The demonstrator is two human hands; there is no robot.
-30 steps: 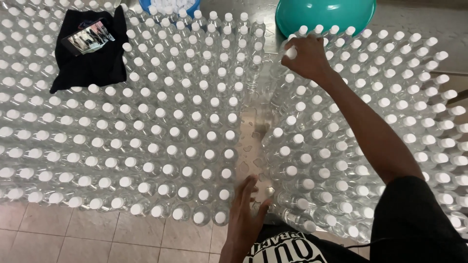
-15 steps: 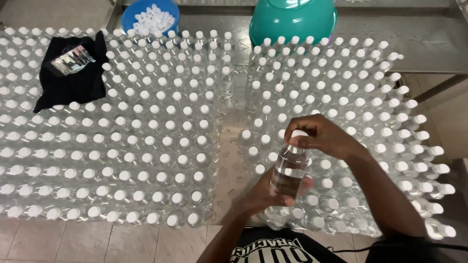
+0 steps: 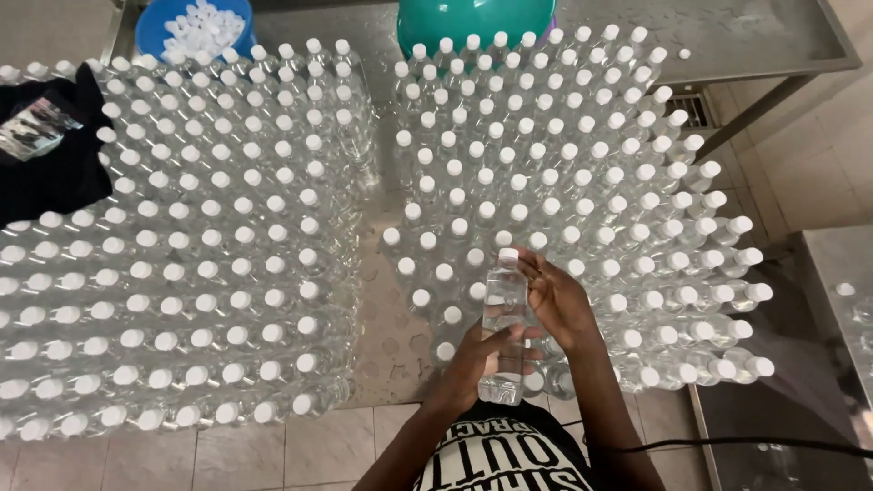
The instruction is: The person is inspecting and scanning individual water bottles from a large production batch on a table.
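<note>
We held one clear plastic bottle [image 3: 503, 325] with a white cap between both hands, lifted above the front edge of the right-hand block of bottles. Our left hand [image 3: 482, 355] was curled around its lower half from beneath, fingers closed on the body. Our right hand [image 3: 556, 305] lay against its upper side, fingers partly bent and pressed to the wall of the bottle, not fully wrapped.

We counted two large blocks of capped bottles: the left block [image 3: 182, 264] and the right block [image 3: 564, 182], each far too dense for an exact count, well over a hundred apiece. Between them ran one bare strip [image 3: 382, 273] of the surface. We saw one blue bowl [image 3: 150, 32] filled with loose white caps, one teal basin [image 3: 473, 18], and one black cloth [image 3: 55, 173] lying on the left block with a small printed packet [image 3: 32, 127] on it.

The bottles stood on a steel table [image 3: 755, 41] with a raised rim. Pale floor tiles [image 3: 300, 450] showed below and to the right.

The held bottle was upright, slightly tilted, transparent, ribbed near its base, and filled with clear liquid.
</note>
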